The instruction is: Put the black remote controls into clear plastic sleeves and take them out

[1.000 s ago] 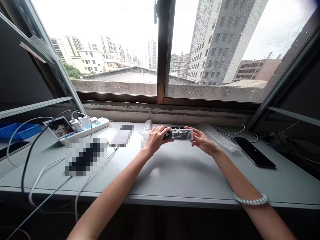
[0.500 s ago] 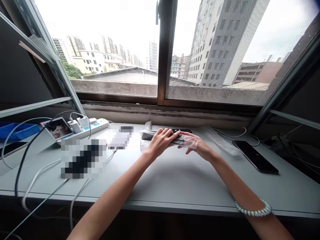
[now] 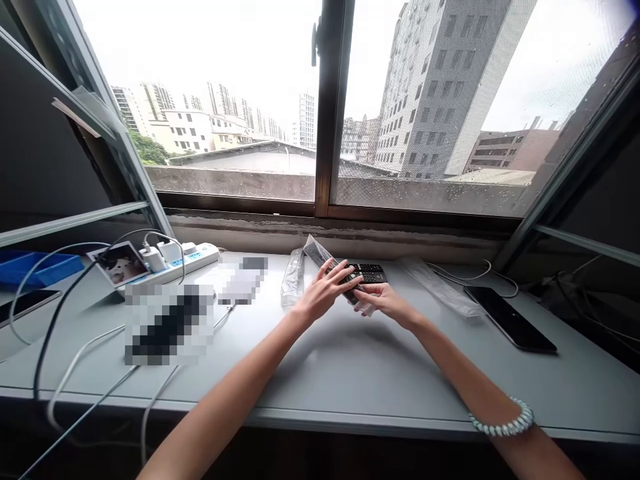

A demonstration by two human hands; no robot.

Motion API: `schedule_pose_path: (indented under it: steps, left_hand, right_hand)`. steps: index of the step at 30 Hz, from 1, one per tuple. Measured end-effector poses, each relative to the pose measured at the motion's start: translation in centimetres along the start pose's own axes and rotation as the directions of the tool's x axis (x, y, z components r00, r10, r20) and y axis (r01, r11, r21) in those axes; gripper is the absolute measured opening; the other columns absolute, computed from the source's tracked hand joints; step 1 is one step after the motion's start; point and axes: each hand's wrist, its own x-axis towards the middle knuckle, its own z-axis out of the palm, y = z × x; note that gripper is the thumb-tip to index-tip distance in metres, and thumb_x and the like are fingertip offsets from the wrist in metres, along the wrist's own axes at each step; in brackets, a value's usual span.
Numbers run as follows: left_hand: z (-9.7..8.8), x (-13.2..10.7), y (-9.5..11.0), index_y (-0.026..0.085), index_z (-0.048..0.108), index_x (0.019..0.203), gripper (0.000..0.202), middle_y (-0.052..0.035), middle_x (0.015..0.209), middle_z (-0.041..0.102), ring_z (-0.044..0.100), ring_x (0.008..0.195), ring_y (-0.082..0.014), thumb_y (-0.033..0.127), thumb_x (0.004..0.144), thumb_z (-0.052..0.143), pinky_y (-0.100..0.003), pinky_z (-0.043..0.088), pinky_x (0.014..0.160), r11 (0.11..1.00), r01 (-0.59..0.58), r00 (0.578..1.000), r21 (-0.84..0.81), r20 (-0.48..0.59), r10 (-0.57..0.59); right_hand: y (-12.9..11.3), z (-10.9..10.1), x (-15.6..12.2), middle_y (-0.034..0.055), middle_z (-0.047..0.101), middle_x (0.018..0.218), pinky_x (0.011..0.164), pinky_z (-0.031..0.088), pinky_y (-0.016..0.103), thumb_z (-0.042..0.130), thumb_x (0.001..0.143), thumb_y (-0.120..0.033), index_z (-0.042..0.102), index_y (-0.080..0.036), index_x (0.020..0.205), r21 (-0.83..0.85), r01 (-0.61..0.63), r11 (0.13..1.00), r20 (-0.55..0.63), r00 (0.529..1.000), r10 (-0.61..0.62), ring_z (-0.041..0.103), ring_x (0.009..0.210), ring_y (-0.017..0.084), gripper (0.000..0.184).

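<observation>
A dark remote control in a clear plastic sleeve (image 3: 317, 252) is tilted above the desk, its far end up and to the left. My left hand (image 3: 320, 295) lies across its middle, fingers stretched over the top and the thumb hidden. At the near end, my right hand (image 3: 387, 303) pinches the remote and the loose end of the sleeve. Just behind my hands, black remote controls (image 3: 374, 273) lie side by side on the desk, partly covered by my fingers. Left of them is another clear plastic sleeve (image 3: 293, 279), its contents unclear.
An empty-looking plastic sleeve (image 3: 445, 290) and a black phone or tablet (image 3: 510, 319) lie right. On the left are a power strip (image 3: 200, 255) with plugs, a photo (image 3: 120, 263), a blue tray (image 3: 40, 267), cables and blurred-out items (image 3: 170, 323). A window (image 3: 327, 133) stands behind the desk.
The sleeved remote has swung from nearly level to a steeper tilt, far end up. My right hand has moved slightly left and down, and more of the remotes behind shows.
</observation>
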Motion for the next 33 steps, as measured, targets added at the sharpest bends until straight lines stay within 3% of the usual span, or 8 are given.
schedule_pose_path:
  steps: [3,7,9,11,15,21,26,33]
  left_hand:
    - [-0.1,0.4,0.7,0.024,0.018,0.141,0.063,-0.0119,0.146,0.027,0.017,0.137,-0.0246,0.013,0.085,0.044,-0.051,0.015,0.11,0.936,0.323,0.914,-0.142,-0.211,-0.347]
    - [-0.6,0.8,1.7,0.013,0.006,0.142,0.076,-0.0236,0.143,0.024,0.028,0.132,-0.0317,0.043,0.085,0.048,-0.049,0.034,0.1,0.521,0.612,0.572,-0.595,-0.121,-0.811]
    - [-0.8,1.0,1.9,0.014,0.023,0.138,0.062,-0.0208,0.131,0.045,0.049,0.117,-0.0279,0.05,0.089,0.034,-0.044,0.043,0.093,0.298,0.584,0.571,-0.755,0.121,-0.812]
    - [-0.9,1.1,2.1,0.015,0.039,0.127,0.055,-0.0156,0.112,0.06,0.062,0.096,-0.0228,0.053,0.09,0.026,-0.039,0.05,0.083,0.104,0.533,0.652,-0.84,0.329,-0.683]
    - [-0.7,1.4,2.5,0.014,0.046,0.111,0.041,-0.012,0.104,0.063,0.064,0.084,-0.0204,0.048,0.087,0.042,-0.034,0.054,0.068,-0.104,0.435,0.736,-0.894,0.42,-0.531]
    - [-0.8,0.8,0.4,0.016,0.044,0.114,0.034,-0.0112,0.109,0.062,0.061,0.095,-0.0209,0.034,0.085,0.046,-0.032,0.05,0.077,0.165,0.544,0.613,-0.823,0.255,-0.748]
    - [-1.3,-0.7,-2.1,0.012,0.046,0.114,0.04,-0.0142,0.088,0.067,0.065,0.077,-0.0263,0.038,0.086,0.036,-0.038,0.048,0.072,0.335,0.873,0.469,-0.355,0.419,-0.778]
    - [-0.8,-1.3,-2.5,0.014,0.044,0.125,0.049,-0.016,0.109,0.063,0.058,0.104,-0.0312,0.042,0.086,0.036,-0.039,0.045,0.08,0.494,0.865,0.488,-0.09,0.377,-0.787]
  right_hand:
    - [-0.1,-0.2,0.2,0.0085,0.069,0.074,0.062,0.051,0.031,0.063,0.067,-0.057,0.07,-0.014,0.09,0.104,0.06,0.993,-0.114,0.992,-0.048,0.063,0.059,0.016,0.049]
    - [-0.2,-0.9,0.3,0.0099,0.07,0.088,0.07,0.051,0.032,0.062,0.071,-0.055,0.07,-0.015,0.091,0.237,0.098,0.967,-0.254,0.966,-0.036,0.065,0.07,0.018,0.045]
    - [0.0,-1.1,0.2,0.0098,0.069,0.092,0.071,0.051,0.032,0.061,0.072,-0.054,0.07,-0.016,0.091,0.261,0.11,0.959,-0.28,0.959,-0.034,0.065,0.077,0.02,0.043]
    - [0.1,-0.9,0.1,0.0085,0.069,0.091,0.071,0.052,0.031,0.06,0.074,-0.053,0.07,-0.017,0.093,0.254,0.122,0.96,-0.244,0.968,-0.058,0.065,0.079,0.019,0.042]
    - [0.1,0.1,0.1,0.0048,0.069,0.084,0.063,0.053,0.032,0.058,0.075,-0.052,0.068,-0.019,0.102,0.131,0.112,0.985,-0.025,0.994,-0.11,0.063,0.068,0.015,0.043]
    - [-0.2,-1.8,0.2,0.0069,0.068,0.097,0.066,0.052,0.032,0.052,0.079,-0.048,0.064,-0.021,0.106,-0.223,0.137,0.965,-0.185,0.966,-0.18,0.063,0.087,0.02,0.04]
    - [1.5,-7.2,-0.4,0.0071,0.068,0.099,0.08,0.046,0.037,0.054,0.076,-0.031,0.066,-0.022,0.1,-0.655,-0.233,0.719,-0.591,0.75,-0.296,0.06,0.093,0.024,0.029]
    - [5.0,-11.8,-0.6,0.0157,0.065,0.106,0.083,0.04,0.041,0.054,0.072,-0.025,0.059,-0.014,0.115,-0.666,-0.599,0.445,-0.724,0.661,-0.195,0.058,0.1,0.03,0.044]
